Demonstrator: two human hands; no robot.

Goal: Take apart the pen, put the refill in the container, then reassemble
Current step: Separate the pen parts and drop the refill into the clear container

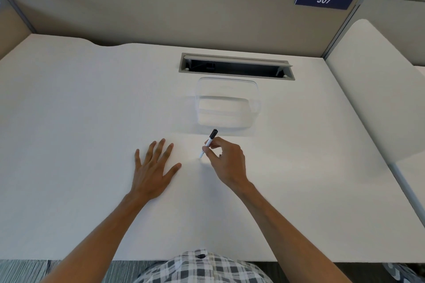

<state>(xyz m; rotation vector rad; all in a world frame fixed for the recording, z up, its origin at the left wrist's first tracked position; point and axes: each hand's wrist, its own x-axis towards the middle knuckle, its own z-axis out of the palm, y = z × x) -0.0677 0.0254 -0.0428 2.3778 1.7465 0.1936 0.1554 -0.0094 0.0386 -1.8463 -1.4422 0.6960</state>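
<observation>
At the near edge of the broad white desk (69,122), a black-and-white checked shirt (202,269) is showing at the bottom of the view, and two bare forearms are reaching forward from it over the desk top. The left hand (153,167) is lying flat on the desk surface, palm down, its fingers straight and spread, holding nothing. Just to the right of it, the right hand (226,161) is pinching a slim white pen with a black cap end (208,142) between thumb and curled fingers; the pen is standing tilted, its pale tip pointing down toward the desk and its black end leaning up and away. Whether the tip is touching the desk cannot be told. Just beyond the pen's black end, a clear rectangular plastic container (226,104) is sitting on the desk, open at the top. Farther back on the desk, a long grey cable slot (234,68) is lying open behind the container. Behind the desk, a beige fabric partition (161,14) is rising, carrying a dark blue plate reading 307 (324,0) toward its right end.
</observation>
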